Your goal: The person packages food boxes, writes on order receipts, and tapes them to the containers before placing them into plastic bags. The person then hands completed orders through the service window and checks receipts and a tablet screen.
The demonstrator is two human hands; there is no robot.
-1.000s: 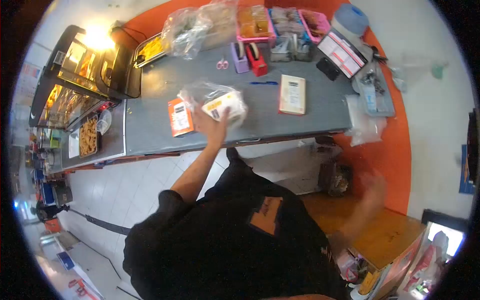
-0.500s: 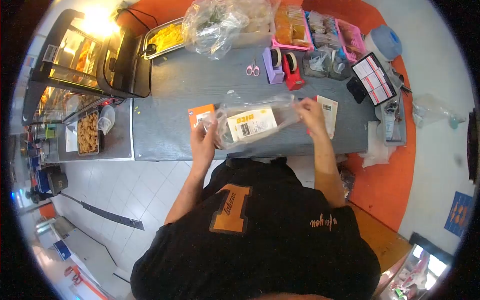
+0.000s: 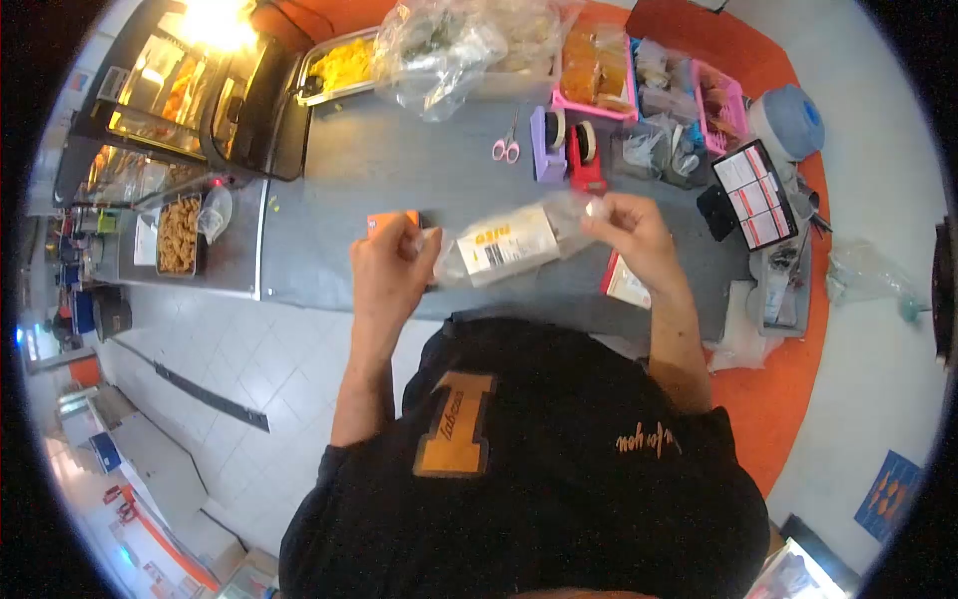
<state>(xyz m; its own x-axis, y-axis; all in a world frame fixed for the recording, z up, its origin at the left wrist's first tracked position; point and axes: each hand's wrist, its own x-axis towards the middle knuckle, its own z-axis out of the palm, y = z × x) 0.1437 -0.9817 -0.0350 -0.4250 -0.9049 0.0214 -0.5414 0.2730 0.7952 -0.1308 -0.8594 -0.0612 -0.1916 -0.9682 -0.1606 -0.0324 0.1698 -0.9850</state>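
A clear plastic bag point(image 3: 577, 215) is stretched between my hands above the grey counter. Inside it, or seen through it, lies a white-and-yellow packet point(image 3: 507, 245) with a printed label; its exact kind is unclear. My left hand point(image 3: 387, 268) pinches the bag's left end, fingers closed. At the other end, my right hand point(image 3: 639, 238) grips the plastic between thumb and fingers. Partly behind my left hand sits an orange box point(image 3: 392, 219). A white-and-red box point(image 3: 627, 282) rests on the counter below my right hand.
Pink scissors point(image 3: 507, 150), a purple tape dispenser point(image 3: 543, 150) and a red tape dispenser point(image 3: 587, 172) lie beyond the bag. Pink baskets point(image 3: 599, 105) line the back. A tablet point(image 3: 755, 193) stands at right. Fried food fills a tray point(image 3: 160, 245) by the heated cabinet point(image 3: 205, 120).
Both hands have shifted outward, drawing the bag tighter. My left hand has turned over, with its back now showing, and the bag's left end is gathered in its fingers. The view has tilted slightly.
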